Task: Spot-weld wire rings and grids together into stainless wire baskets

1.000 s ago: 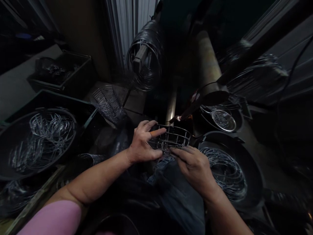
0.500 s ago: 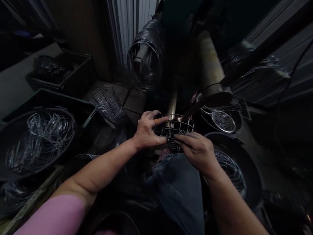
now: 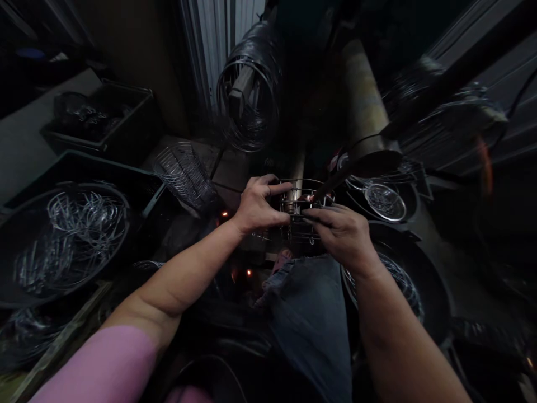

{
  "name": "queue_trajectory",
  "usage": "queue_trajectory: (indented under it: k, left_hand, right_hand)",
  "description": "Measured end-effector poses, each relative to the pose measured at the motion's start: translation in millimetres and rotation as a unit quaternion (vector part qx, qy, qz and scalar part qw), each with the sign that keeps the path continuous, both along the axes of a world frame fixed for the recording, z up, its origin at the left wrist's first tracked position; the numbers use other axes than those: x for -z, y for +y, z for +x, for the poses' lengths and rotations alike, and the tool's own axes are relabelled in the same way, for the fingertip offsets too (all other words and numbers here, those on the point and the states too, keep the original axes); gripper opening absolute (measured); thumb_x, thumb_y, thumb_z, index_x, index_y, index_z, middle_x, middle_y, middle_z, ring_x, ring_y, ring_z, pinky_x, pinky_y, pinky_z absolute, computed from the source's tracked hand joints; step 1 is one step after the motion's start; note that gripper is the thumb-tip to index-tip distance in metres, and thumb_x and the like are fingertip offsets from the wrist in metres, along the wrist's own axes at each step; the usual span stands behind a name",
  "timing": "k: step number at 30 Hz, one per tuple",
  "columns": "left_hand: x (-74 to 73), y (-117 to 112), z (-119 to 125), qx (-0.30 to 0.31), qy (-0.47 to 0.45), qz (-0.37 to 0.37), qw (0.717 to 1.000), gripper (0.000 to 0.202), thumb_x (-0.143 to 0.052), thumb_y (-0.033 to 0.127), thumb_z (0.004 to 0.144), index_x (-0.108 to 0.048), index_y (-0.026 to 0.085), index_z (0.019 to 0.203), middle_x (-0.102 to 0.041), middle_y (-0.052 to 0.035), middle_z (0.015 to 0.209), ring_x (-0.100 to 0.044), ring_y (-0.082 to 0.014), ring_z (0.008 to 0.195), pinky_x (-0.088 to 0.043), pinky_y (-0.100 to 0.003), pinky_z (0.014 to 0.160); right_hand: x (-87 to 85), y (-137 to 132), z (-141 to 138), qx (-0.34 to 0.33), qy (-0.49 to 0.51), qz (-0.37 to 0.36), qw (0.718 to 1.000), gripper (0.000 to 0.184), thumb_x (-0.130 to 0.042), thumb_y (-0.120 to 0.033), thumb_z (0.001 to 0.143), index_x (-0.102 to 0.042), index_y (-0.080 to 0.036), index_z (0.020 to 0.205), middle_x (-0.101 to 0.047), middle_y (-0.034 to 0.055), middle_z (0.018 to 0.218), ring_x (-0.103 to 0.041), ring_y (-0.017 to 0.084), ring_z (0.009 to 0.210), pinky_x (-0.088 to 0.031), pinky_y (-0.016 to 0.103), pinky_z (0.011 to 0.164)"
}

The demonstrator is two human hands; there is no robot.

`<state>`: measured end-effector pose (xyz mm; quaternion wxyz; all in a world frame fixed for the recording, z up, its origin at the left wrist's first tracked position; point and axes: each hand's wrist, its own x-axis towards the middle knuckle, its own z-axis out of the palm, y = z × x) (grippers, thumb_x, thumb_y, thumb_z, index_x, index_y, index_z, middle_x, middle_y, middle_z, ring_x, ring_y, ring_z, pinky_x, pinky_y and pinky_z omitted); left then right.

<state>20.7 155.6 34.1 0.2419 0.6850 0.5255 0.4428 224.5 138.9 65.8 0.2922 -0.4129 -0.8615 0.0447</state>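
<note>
Between my two hands is a round wire basket (image 3: pixel 311 226), a cage of thin metal rods, set around the tip of a metal machine arm. My left hand (image 3: pixel 260 206) grips its left side, with the index finger along the upper wires and the thumb lower down. The fingers of my right hand (image 3: pixel 342 228) pinch the near right side of the rim. A copper-coloured electrode tip (image 3: pixel 308 197) touches or nearly touches the wires inside the basket. Above it slants a dark rod from a thick metal cylinder (image 3: pixel 367 95). My palms hide parts of the basket.
A large basin (image 3: pixel 121 224) of wire rings stands at left, near a crate (image 3: pixel 100 146). Stacked wire rings (image 3: pixel 184 173) lean beyond my left hand, and a wire coil (image 3: pixel 251 134) hangs ahead. At right are a basin (image 3: pixel 438 291) of rings and a small metal bowl (image 3: pixel 400 211).
Both hands have lifted slightly with the wire basket, which now sits higher about the electrode. Small orange sparks have appeared below my left hand, and an orange streak shows at right.
</note>
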Motion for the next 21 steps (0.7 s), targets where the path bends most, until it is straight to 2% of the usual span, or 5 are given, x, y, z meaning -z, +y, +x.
queue_trajectory:
  k: [6,12,15,18,21]
  left_hand:
    - [-1.0,9,0,-0.003,-0.006,-0.017,1.000,0.064,-0.087,0.027,0.047,-0.072,0.027,0.109,-0.060,-0.0064,0.126,-0.051,-0.0279,0.119,-0.042,-0.046,0.105]
    - [-7.1,28,2,-0.024,-0.034,-0.057,0.998,0.074,-0.091,0.037,0.041,-0.072,0.025,0.111,-0.061,-0.0065,0.126,-0.050,-0.0296,0.123,-0.038,-0.043,0.109]
    - [-3.0,31,-8,0.006,-0.013,-0.050,0.999,0.076,-0.089,0.044,0.045,-0.069,0.027,0.116,-0.056,-0.0080,0.134,-0.046,-0.0319,0.129,-0.033,-0.047,0.112]
    - [17.7,27,-25,0.049,-0.012,-0.027,0.998,0.107,-0.091,0.048,0.038,-0.053,0.027,0.136,-0.039,-0.0109,0.150,-0.031,-0.0362,0.140,-0.027,-0.053,0.115]
    - [45.7,21,-37,0.051,-0.152,-0.088,0.983,0.124,-0.092,0.044,0.033,-0.040,0.020,0.144,-0.040,-0.0159,0.149,-0.037,-0.0365,0.137,-0.035,-0.054,0.111]
  right_hand:
    - [-5.2,-11,1,0.041,0.103,-0.038,0.993,0.022,-0.059,-0.023,0.090,-0.073,-0.022,0.105,-0.073,0.0057,0.098,-0.069,0.021,0.088,-0.055,0.036,0.080]
    - [0.5,-46,4,0.061,0.284,-0.172,0.941,0.030,-0.059,-0.024,0.092,-0.066,-0.026,0.120,-0.071,0.0039,0.104,-0.069,0.018,0.078,-0.058,0.038,0.080]
    - [11.6,-60,9,0.054,0.218,-0.183,0.957,0.027,-0.060,-0.024,0.090,-0.069,-0.023,0.115,-0.072,0.0048,0.096,-0.069,0.020,0.083,-0.058,0.035,0.079]
    - [23.1,-76,17,0.013,0.087,-0.187,0.978,0.047,-0.064,-0.029,0.086,-0.058,-0.020,0.131,-0.067,0.0097,0.117,-0.063,0.026,0.109,-0.055,0.041,0.090]
    - [26.2,-90,21,-0.020,-0.029,-0.167,0.985,0.045,-0.057,-0.028,0.089,-0.057,-0.017,0.132,-0.066,0.0122,0.120,-0.063,0.027,0.110,-0.057,0.039,0.085]
